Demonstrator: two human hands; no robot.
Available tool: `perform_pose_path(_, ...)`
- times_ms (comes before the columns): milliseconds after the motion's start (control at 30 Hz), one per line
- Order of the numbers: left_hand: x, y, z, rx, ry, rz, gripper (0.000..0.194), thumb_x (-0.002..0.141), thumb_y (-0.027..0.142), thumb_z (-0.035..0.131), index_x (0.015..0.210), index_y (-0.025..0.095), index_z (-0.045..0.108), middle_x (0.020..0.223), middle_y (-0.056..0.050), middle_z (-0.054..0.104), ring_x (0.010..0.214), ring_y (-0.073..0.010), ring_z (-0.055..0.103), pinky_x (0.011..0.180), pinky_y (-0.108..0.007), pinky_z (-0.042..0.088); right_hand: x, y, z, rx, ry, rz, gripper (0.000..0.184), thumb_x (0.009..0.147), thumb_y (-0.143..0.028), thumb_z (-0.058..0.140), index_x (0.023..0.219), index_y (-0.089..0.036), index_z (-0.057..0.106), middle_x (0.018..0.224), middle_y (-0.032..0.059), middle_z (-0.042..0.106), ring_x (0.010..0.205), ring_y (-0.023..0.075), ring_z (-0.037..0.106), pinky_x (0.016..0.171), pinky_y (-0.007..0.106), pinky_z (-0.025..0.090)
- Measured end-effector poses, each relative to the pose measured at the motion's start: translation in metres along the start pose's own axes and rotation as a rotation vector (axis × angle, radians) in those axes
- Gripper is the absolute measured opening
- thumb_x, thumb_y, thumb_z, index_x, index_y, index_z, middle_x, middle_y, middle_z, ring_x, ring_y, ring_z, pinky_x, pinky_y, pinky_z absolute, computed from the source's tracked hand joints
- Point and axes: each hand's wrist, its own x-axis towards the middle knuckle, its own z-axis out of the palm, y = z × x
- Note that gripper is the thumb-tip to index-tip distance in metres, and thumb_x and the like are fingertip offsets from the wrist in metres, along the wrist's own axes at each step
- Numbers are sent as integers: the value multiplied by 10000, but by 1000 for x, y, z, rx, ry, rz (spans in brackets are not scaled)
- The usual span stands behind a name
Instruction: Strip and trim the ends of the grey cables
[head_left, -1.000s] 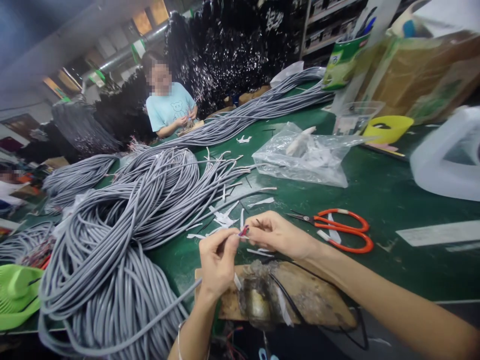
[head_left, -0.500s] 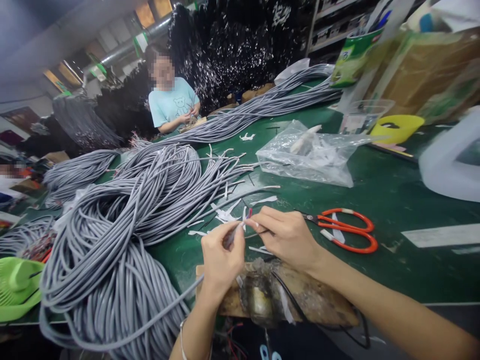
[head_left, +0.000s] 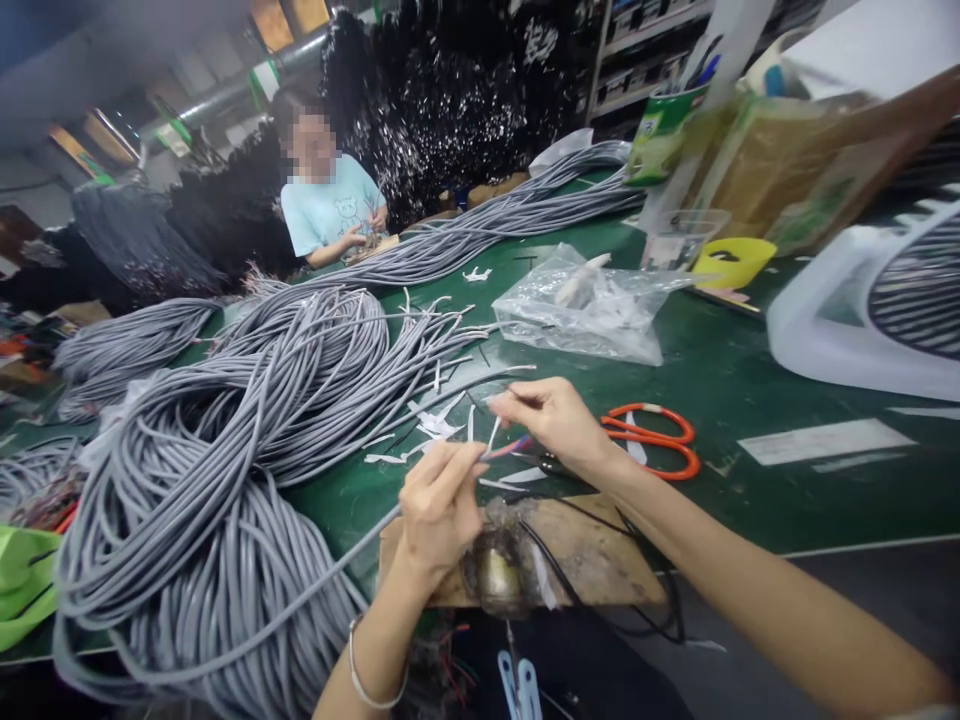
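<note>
My left hand (head_left: 441, 505) is closed around the end of a grey cable (head_left: 364, 548) that runs back to the big coil. Red and blue inner wires (head_left: 511, 449) stick out past my left fingertips toward the right. A thin white strip (head_left: 493, 433) stretches from the cable end up to my right hand (head_left: 551, 420), which pinches its upper end. Orange-handled scissors (head_left: 686, 440) lie just right of my right hand. Below both hands sits a worn wooden board (head_left: 600, 550) with a dirty metal piece (head_left: 499, 575) on it.
Large grey cable coils (head_left: 225, 450) fill the left side of the green table (head_left: 705, 370). White scraps (head_left: 439, 422) lie beyond my hands. A clear plastic bag (head_left: 592, 310), a yellow container (head_left: 735, 262) and a white fan (head_left: 817, 300) stand farther right. A co-worker (head_left: 334, 205) sits across.
My right hand has moved up and away from my left, drawing out the white strip. The red and blue wires now show more. The view has shifted slightly to the right.
</note>
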Motion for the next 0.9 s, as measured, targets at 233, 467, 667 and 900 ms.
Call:
perform_pose_path(233,-4,-5,4,-429,-103,-743,150,814,285,540,926,187,559,626,18,580,580,-103,530,567,-201,416,-39,30,-22,-459,-1,21,339,802,-393,472,589,-180,629,542,21,574,497,144,507,489,255,354)
perform_pose_path(467,4,-1,3,-808,-114,-914,276,744,412,603,863,186,498,528,66,460,483,-61,400,477,-164,310,-77,40,-6,-902,50,-456,250,863,-207,420,813,-163,661,779,86,648,743,202,582,679,317,430)
perform_pose_path(667,1,-10,0,-873,-139,-876,347,739,458,594,918,161,576,544,56,375,443,-53,293,414,-189,214,-68,32,1,-928,23,-369,257,736,-9,372,713,-150,585,626,74,609,568,189,548,538,295,387)
perform_pose_path(900,-7,-16,-1,-791,-55,-430,268,848,334,492,629,185,454,586,24,404,571,-101,400,528,-225,331,-63,-19,27,-283,-84,-234,187,903,-252,347,846,-195,516,724,16,628,630,148,601,552,243,437)
